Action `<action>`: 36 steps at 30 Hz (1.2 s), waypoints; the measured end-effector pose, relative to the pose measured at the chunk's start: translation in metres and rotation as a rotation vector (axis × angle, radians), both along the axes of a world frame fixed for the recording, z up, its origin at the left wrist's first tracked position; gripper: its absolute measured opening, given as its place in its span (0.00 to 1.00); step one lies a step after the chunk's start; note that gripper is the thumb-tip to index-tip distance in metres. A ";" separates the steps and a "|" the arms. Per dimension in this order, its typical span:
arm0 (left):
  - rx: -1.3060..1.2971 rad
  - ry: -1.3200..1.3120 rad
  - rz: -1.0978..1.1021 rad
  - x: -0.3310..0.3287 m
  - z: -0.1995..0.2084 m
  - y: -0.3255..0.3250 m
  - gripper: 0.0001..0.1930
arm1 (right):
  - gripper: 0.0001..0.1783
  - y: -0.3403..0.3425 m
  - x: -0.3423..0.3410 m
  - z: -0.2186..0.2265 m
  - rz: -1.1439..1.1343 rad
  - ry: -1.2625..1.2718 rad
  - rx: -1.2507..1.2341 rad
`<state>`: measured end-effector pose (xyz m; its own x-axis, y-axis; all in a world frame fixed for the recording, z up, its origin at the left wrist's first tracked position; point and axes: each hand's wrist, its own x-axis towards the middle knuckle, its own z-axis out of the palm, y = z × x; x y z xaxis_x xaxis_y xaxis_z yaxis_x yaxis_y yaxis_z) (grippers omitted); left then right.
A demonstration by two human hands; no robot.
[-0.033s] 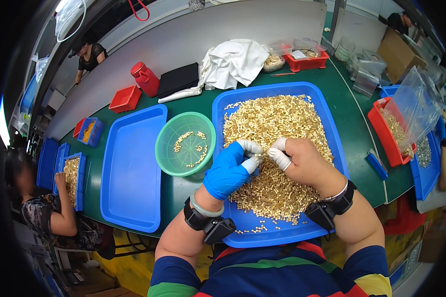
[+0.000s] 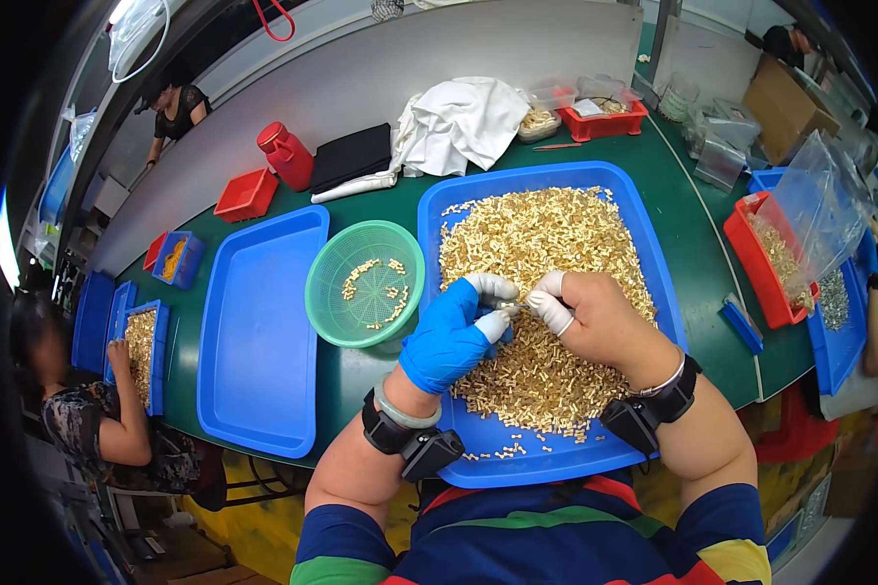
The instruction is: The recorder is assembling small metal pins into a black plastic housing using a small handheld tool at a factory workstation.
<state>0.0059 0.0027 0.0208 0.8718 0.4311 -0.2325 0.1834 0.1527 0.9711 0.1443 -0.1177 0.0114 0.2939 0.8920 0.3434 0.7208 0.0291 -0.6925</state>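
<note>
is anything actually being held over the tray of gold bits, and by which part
Yes: a small gold part, pinched between the fingertips of the gloved left hand and the right hand, one hand at each end. Which end is which is too small to tell.

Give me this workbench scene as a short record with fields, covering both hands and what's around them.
Left hand: left hand in a blue glove with white fingertips, pinching a small brass part together with the other hand
Right hand: right hand, bare with white finger cots, on the same part
Under the hands: blue tray heaped with small brass parts
Beside the left hand: green mesh basket holding a few brass parts
Further left: second blue tray, nothing in it
Surface: green table
Behind: white cloth, red bottle
</note>
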 end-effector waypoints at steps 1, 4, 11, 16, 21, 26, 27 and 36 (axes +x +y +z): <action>0.029 -0.026 0.040 0.000 -0.001 -0.001 0.11 | 0.06 0.000 0.000 0.000 0.001 0.003 -0.004; 0.058 -0.059 0.029 -0.001 -0.004 -0.002 0.09 | 0.07 -0.001 -0.001 0.003 -0.003 0.012 -0.026; 0.075 -0.189 0.068 0.000 -0.011 -0.003 0.08 | 0.06 -0.002 0.001 0.001 0.028 0.146 -0.031; 0.109 -0.131 0.072 0.000 -0.014 0.000 0.08 | 0.05 0.000 -0.004 0.003 0.026 0.253 0.025; 0.180 -0.095 0.067 0.001 -0.016 0.000 0.08 | 0.06 -0.002 -0.003 0.003 0.027 0.144 -0.069; 0.148 -0.101 0.077 0.001 -0.016 0.000 0.08 | 0.06 -0.002 -0.003 0.007 -0.009 0.149 -0.142; 0.147 -0.094 0.078 0.001 -0.015 0.000 0.08 | 0.07 -0.001 -0.005 0.008 -0.017 0.155 -0.113; 0.221 -0.086 0.036 0.001 -0.017 0.002 0.08 | 0.10 -0.002 -0.006 0.016 -0.024 0.059 -0.157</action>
<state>0.0064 0.0048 0.0034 0.8673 0.4948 -0.0546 0.0968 -0.0599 0.9935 0.1379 -0.1193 0.0273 0.3316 0.9257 0.1819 0.6776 -0.0996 -0.7287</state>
